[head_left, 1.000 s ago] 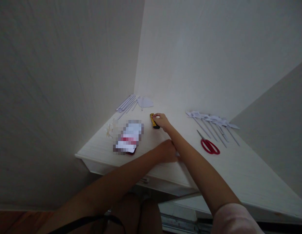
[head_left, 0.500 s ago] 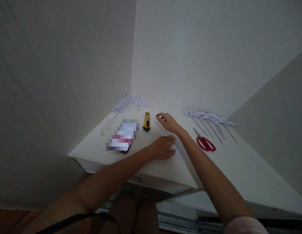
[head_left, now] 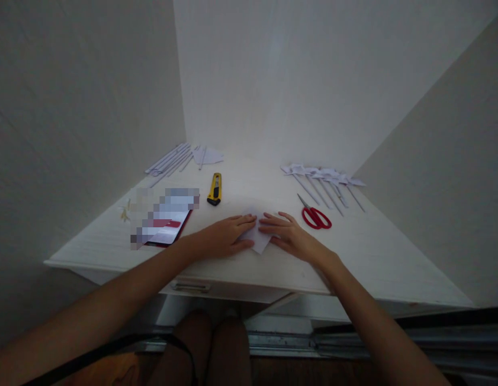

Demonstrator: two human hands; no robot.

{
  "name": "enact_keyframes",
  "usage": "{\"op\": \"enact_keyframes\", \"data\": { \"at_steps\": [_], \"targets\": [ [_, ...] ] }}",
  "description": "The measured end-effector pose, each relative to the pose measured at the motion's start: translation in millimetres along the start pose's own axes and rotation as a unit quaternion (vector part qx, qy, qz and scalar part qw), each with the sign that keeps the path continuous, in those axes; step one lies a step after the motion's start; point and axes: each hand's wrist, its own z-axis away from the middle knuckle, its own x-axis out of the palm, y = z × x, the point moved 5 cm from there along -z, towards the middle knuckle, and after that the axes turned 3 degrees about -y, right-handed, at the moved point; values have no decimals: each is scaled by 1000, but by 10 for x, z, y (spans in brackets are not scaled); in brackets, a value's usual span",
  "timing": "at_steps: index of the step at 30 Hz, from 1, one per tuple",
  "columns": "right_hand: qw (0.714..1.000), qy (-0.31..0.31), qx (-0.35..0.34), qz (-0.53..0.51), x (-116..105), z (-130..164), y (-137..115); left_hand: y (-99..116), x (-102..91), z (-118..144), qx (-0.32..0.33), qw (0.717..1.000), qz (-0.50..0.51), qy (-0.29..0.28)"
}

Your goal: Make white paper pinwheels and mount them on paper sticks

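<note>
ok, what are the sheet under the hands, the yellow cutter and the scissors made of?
Sheet: likely paper; white, thin, matte, no glare.
Yellow cutter: body probably plastic, given its even yellow and black colouring; finish unclear at this size.
Scissors: blades likely steel, grey and slim; handles probably plastic, uniformly red, though a coating is possible.

no readable txt, nos. or logos in view, phone scrn (head_left: 168,219) mostly pixelated.
</note>
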Motion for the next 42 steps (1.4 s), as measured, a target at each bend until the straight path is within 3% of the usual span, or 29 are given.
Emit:
{"op": "enact_keyframes", "data": {
  "at_steps": [5, 10, 13, 17, 20, 22, 26, 30, 32, 34, 37, 40, 42],
  "targets": [
    [994, 52, 5, -93, 51, -35, -47, 55, 3, 94, 8, 1000, 17, -9],
    [985, 104, 19, -134, 6, -55, -128, 66, -6, 190, -44, 996, 73, 35],
    [979, 139, 44, -143, 31, -123, -98, 56, -57, 251, -58, 991, 76, 96],
    [969, 191, 96, -123, 119, -179, 33, -82, -115, 304, -123, 971, 72, 190],
    [959, 215, 144, -117, 144, -170, 127, -149, -117, 252, -134, 969, 83, 189],
    [958, 194, 157, -144, 131, -177, 153, -183, -138, 174, -134, 969, 106, 179],
    [942, 192, 124, -247, -104, -220, 175, -321, -248, -58, -170, 959, 170, 152],
    [921, 274, 87, -263, -562, -303, 308, -509, -405, -326, -253, 895, 337, 144],
    [917, 306, 68, -248, -762, -375, 399, -500, -479, -488, -232, 860, 437, 126],
    [913, 329, 36, -238, -900, -455, 474, -432, -550, -638, -172, 822, 532, 112],
    [901, 384, 1, -202, -977, -512, 545, -367, -564, -755, -123, 764, 624, 105],
    [892, 442, 8, -99, -926, -471, 524, -387, -436, -766, -159, 747, 640, 80],
    [890, 454, 23, -27, -860, -425, 469, -383, -392, -769, -129, 738, 657, 84]
  ]
}}
